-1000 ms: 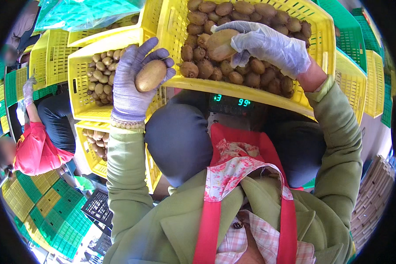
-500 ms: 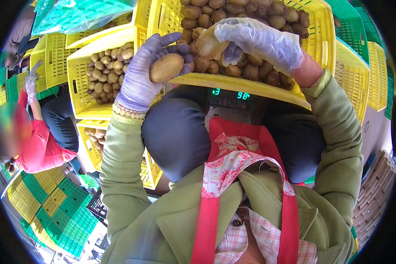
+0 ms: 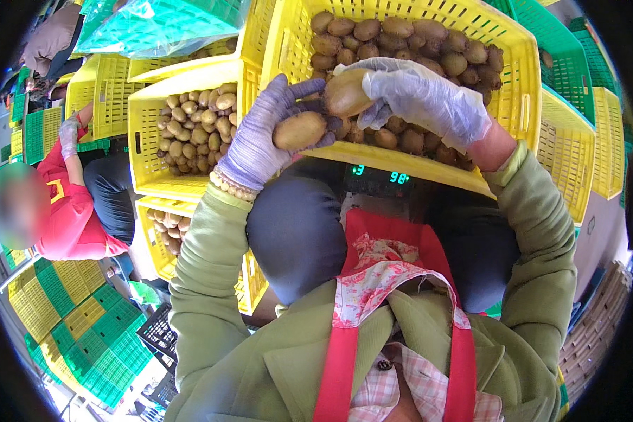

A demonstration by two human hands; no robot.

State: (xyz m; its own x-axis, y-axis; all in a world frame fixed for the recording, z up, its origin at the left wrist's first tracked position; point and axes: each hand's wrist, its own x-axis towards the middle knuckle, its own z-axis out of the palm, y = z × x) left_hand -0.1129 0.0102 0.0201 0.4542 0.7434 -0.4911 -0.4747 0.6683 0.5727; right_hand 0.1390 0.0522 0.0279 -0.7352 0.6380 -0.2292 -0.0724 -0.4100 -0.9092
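Observation:
My left hand [image 3: 271, 133], in a pale purple glove, holds a long brown kiwifruit [image 3: 299, 131] between its palm and fingers. Close beside it, my right hand [image 3: 429, 98], in a thin whitish glove, grips another kiwifruit [image 3: 347, 93] by its end. Both hands are over the near left part of a large yellow crate [image 3: 429, 166] with slotted walls. A pile of kiwifruit [image 3: 408, 39] lies in that crate, partly hidden by my right hand and wrist.
Left of my left arm stands a yellow crate [image 3: 146, 141] of kiwifruit, above another yellow crate [image 3: 155, 253] holding more. A small lit digital display [image 3: 377, 176] sits under the large crate. Green crates [image 3: 559, 63] stand at the right. A co-worker in red [image 3: 77, 218] sits at the far left.
My right hand has lifted its kiwifruit clear of the pile and nearer my left hand. My left hand still holds its fruit. The whole view has shifted slightly; the co-worker's arm has moved.

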